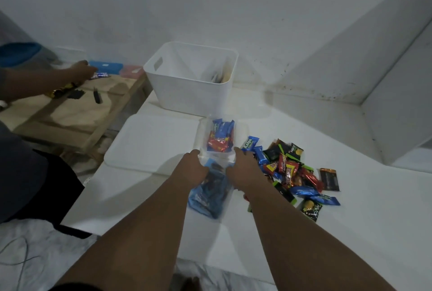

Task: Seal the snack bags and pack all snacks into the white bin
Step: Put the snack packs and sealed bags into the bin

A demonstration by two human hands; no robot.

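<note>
A clear plastic snack bag (219,137) with red and blue wrapped snacks inside lies on the white table. My left hand (194,166) and my right hand (243,164) pinch its near edge from either side. Under my wrists lies a second clear bag (208,194) filled with blue and dark snacks. A heap of loose wrapped snacks (289,171) is spread to the right of my right hand. The white bin (187,84) stands at the back of the table beyond the bag, with a few packets visible against its right inner wall.
A flat white lid (149,141) lies left of the bag. Another person's hand (81,72) reaches over a low wooden table (70,108) at left, which holds a blue box (106,66) and small items. White walls close in behind and at right.
</note>
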